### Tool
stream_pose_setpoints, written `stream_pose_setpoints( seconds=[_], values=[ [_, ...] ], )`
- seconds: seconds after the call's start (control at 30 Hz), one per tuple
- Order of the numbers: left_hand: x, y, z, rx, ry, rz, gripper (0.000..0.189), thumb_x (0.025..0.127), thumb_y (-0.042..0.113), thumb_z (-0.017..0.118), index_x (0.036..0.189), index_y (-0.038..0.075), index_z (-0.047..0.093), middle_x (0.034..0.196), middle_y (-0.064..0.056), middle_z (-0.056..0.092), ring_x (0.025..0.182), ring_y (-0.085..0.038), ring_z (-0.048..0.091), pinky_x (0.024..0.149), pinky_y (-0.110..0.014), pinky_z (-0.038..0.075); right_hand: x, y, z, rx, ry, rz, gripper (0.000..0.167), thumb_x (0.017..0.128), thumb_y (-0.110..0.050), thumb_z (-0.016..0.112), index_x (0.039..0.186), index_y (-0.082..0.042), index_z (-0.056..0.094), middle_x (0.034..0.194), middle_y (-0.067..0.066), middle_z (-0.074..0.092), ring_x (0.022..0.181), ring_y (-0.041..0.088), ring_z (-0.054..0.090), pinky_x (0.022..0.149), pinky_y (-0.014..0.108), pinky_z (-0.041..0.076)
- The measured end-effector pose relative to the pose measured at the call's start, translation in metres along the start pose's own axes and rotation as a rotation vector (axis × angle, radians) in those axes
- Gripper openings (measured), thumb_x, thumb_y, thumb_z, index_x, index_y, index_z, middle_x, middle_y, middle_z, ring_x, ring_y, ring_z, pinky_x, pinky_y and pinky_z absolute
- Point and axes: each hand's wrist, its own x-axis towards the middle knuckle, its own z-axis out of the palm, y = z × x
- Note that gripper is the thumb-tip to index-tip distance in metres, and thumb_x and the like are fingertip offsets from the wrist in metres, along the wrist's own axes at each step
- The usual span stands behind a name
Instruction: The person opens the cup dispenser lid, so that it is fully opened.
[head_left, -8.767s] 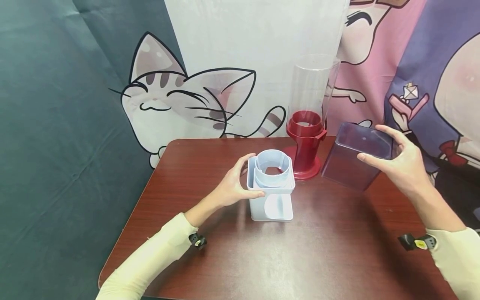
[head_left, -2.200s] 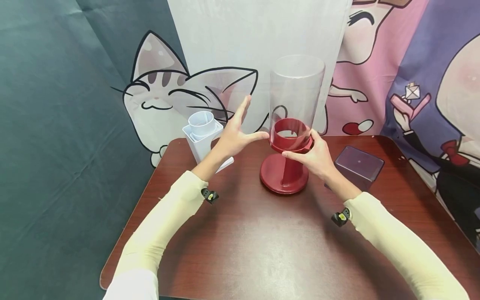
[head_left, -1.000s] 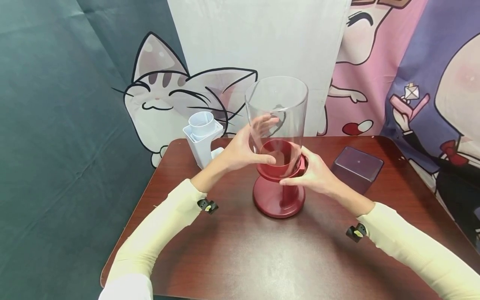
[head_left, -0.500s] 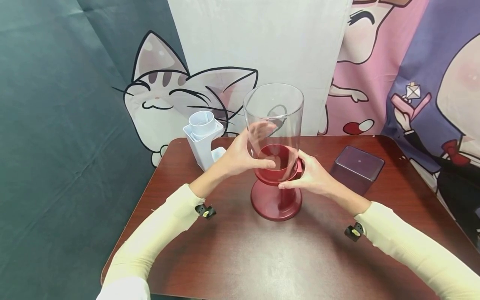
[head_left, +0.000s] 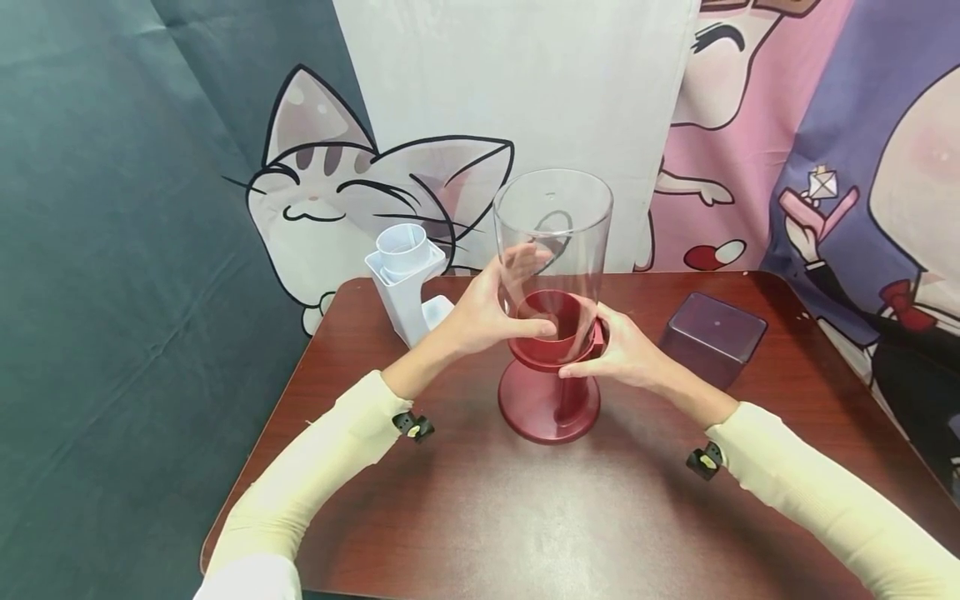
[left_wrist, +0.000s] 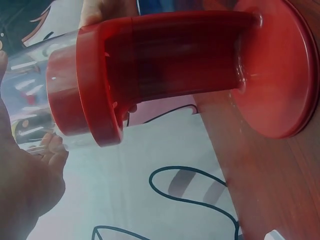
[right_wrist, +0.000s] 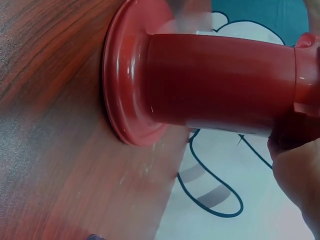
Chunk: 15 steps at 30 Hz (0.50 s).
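Note:
A red stand [head_left: 543, 408] with a round base rests upright at mid-table in the head view. Its ring-shaped collar [left_wrist: 95, 82] carries a tall clear cylinder [head_left: 588, 250], which has an open top. My left hand [head_left: 480, 312] grips the cylinder low on its left side, thumb in front and the other fingers seen through the clear wall behind. On the right, my right hand [head_left: 630, 350] holds the red collar, with the thumb at its front; its other fingers are partly hidden. The right wrist view shows the red column [right_wrist: 215, 82] and the base on the table.
A white stand [head_left: 401, 300] with a round tube on top is at the back left of the brown table [head_left: 420, 517]. Behind my right hand sits a dark purple translucent box [head_left: 716, 329]. A printed cloth [head_left: 585, 75] hangs behind the table.
Earlier my hands held the white stand and purple box; both were set down, the white stand back left. The red stand came forward with both hands on it. The last half second shows hardly any movement.

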Motion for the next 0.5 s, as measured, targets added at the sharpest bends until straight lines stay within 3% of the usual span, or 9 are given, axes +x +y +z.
stream_pose_setpoints(
  seconds=[0.23,0.33,0.5],
  values=[
    [-0.0005,0.0004,0.0038,-0.018,0.015,-0.075,0.1,0.076,-0.016,0.087,0.157,-0.001,0.03,0.159,-0.019,0.046,0.152,-0.024,0.041,0.12,-0.038,0.042,0.0002,0.0053,-0.0002,0.012,-0.023,0.007,0.101,0.074,-0.016,0.099,0.159,-0.013,0.045,0.139,0.009,0.067,0.121,0.023,0.064,0.1,0.023,0.053],
    [-0.001,0.0017,0.0028,0.01,0.002,-0.095,0.102,0.078,-0.013,0.087,0.16,0.001,0.027,0.163,-0.017,0.042,0.154,-0.022,0.038,0.124,-0.037,0.036,0.0007,0.0052,-0.002,0.027,-0.028,-0.008,0.105,0.073,-0.018,0.1,0.161,-0.014,0.044,0.14,0.01,0.066,0.123,0.024,0.064,0.1,0.022,0.053],
    [-0.0013,0.0043,-0.0009,-0.002,-0.028,-0.101,0.113,0.081,-0.007,0.088,0.166,0.003,0.015,0.171,-0.014,0.03,0.158,-0.017,0.03,0.129,-0.038,0.026,0.0034,0.0012,-0.006,0.124,-0.001,-0.033,0.106,0.073,-0.012,0.099,0.163,-0.014,0.042,0.154,0.011,0.057,0.139,0.028,0.055,0.107,0.02,0.048]
  ],
)
